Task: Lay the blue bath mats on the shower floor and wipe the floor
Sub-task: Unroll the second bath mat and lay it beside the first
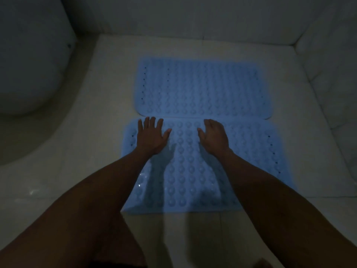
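- Far blue bath mat (202,88): flat on the shower floor (108,78), upper centre of frame.
- Near blue bath mat (185,171): flat at frame centre, far edge just beside the far mat.
- Left hand (152,135): grip wide, fingers spread, palm down on the near mat.
- Right hand (214,136): grip wide, fingers straight, holding nothing, on the near mat.
- Toilet (29,60): upper left.

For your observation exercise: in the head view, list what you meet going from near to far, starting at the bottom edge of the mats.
Near blue mat → left hand and right hand pressing its far edge → far blue mat → bare floor strip → back wall.
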